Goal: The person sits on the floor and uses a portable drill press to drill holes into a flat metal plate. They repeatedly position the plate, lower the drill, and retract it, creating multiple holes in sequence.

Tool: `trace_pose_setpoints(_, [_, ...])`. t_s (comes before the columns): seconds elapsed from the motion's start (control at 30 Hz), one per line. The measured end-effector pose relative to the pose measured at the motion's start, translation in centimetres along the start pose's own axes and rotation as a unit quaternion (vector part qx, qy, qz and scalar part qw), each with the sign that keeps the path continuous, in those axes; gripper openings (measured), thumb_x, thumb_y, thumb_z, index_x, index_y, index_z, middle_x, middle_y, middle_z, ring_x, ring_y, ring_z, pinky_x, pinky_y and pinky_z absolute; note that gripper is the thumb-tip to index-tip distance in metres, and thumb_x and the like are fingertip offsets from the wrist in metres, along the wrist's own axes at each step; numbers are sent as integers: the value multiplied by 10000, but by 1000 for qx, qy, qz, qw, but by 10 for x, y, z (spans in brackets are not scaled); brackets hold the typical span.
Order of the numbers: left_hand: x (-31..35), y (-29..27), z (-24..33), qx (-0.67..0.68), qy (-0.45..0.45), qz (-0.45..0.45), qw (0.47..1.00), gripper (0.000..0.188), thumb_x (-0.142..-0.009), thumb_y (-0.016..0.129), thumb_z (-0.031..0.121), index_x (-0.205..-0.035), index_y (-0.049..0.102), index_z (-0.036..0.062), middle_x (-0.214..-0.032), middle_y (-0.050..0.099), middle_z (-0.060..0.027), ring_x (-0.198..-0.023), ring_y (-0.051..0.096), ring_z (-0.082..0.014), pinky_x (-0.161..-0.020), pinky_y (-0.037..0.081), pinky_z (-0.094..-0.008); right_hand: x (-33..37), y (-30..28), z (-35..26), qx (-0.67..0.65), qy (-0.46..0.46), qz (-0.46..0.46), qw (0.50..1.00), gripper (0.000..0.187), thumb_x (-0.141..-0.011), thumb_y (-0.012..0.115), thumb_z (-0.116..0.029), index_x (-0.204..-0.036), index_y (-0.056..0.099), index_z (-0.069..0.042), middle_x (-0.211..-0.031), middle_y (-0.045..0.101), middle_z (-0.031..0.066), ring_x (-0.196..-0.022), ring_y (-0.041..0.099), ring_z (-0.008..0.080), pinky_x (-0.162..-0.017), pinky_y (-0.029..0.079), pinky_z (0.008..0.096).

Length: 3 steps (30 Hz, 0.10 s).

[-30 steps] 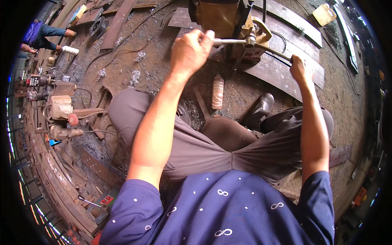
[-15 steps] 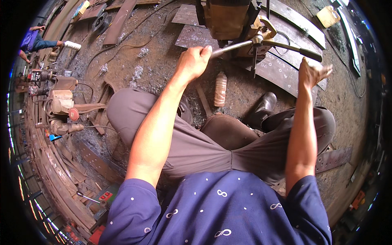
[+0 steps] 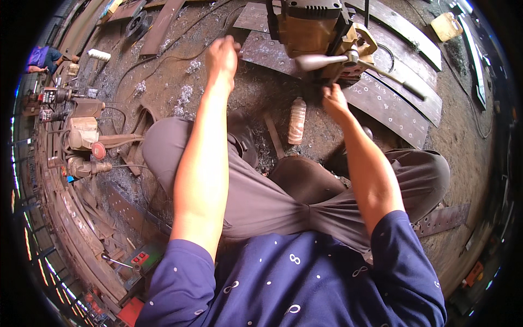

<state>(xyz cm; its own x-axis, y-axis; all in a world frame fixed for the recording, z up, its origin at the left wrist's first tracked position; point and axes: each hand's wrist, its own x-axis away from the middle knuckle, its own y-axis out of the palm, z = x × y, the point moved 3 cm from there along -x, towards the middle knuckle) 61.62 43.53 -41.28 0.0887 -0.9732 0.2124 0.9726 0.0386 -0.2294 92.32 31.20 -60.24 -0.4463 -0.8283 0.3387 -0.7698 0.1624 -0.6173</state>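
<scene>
A magnetic drill (image 3: 308, 32) with a dark yellow body stands upright on drilled steel plates (image 3: 381, 106) ahead of me. Several spokes of its feed handle (image 3: 321, 61) spread from a hub at its right side; one grey grip points left and another to the right. My right hand (image 3: 335, 102) is closed around the lower spoke, just below the hub. My left hand (image 3: 222, 61) is raised left of the drill, clear of the handle. Motion smears its fingers, and I see nothing in it. A bottle (image 3: 296, 121) of whitish-brown liquid stands between my feet and the drill.
A yellowish jerrycan (image 3: 447, 27) stands far right. Cables (image 3: 158, 64) and metal shavings (image 3: 185, 95) lie across the floor. More drilling machines (image 3: 81, 133) and steel bars line the left. Another person (image 3: 43, 59) is at the far left.
My left hand has come off the feed handle and moved left. My right hand has swung in from the right to the lower spoke. The handle has turned somewhat.
</scene>
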Motion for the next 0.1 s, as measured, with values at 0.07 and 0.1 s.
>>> trace_pose_setpoints(0.07, [10,7,33,-7,114,-21,993,464,-1067,559,377,-1360,595,19,-1230,696,-125,-1077,666,-221,-929,523,-369,-2,-30,26,103,-7,40,994,338,-1049,520,-304,-1287,573,-70,-1122,697,274,-1051,678,439,-917,518,521])
trace_pose_setpoints(0.1, [11,1,30,-8,110,-15,994,464,-1067,559,377,-1360,595,19,-1230,696,-125,-1077,666,-221,-929,523,-369,-7,-56,33,123,-43,43,991,355,-1059,477,-311,-1286,571,-54,-1094,697,289,-1039,684,465,-887,524,542])
